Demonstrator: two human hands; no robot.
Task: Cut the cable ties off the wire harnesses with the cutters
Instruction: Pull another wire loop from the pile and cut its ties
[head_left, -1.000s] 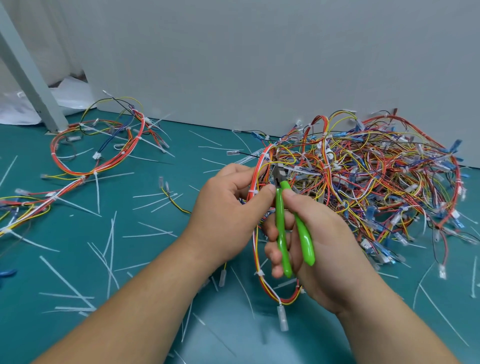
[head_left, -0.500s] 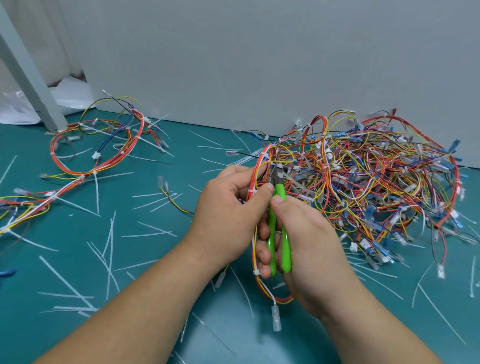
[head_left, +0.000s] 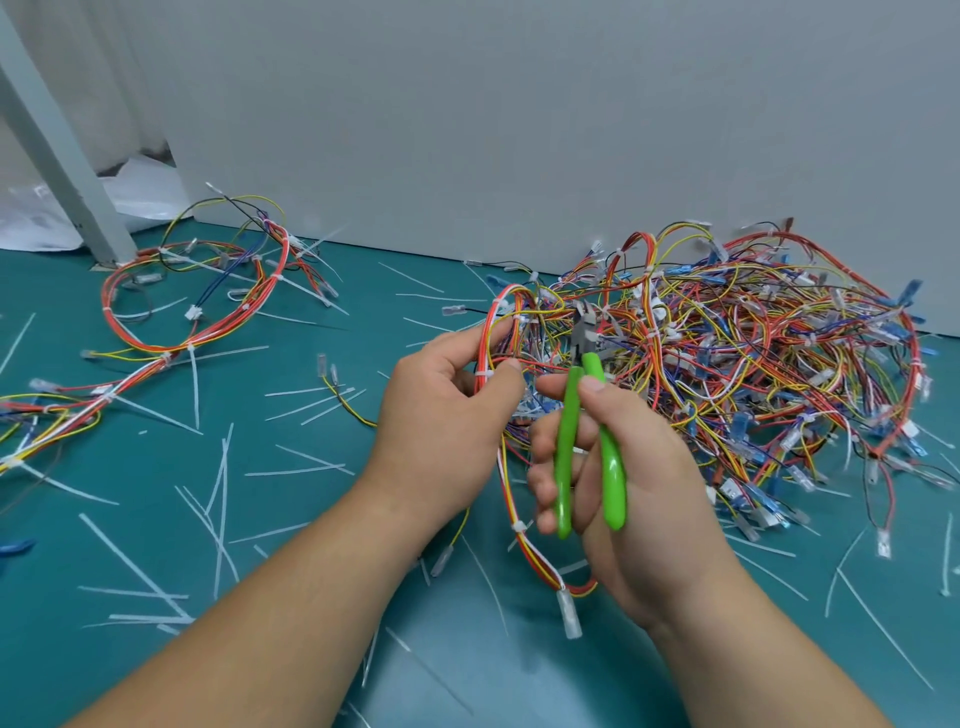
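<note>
Gripping green cutters (head_left: 589, 441) in right hand (head_left: 631, 483), left hand (head_left: 447, 415) pinching harness (head_left: 498, 452)

I log green-handled, grey-headed metal cutters (head_left: 613, 467). Tangled wire harnesses (head_left: 753, 364): red, yellow, orange, blue strands; blue terminals. Thin cut plastic cable ties (head_left: 298, 470) white. Flat table mat (head_left: 62, 571) teal. Wall panel (head_left: 519, 130) plain pale grey.

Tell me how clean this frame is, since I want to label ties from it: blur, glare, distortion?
Head view: light soft and even, faint shadows on the teal mat under the arms; small sheen on the green cutters; left hand and right hand sharp; right fringe of the harness pile slightly smeared; grey post leans, wide-angle distortion.
</note>
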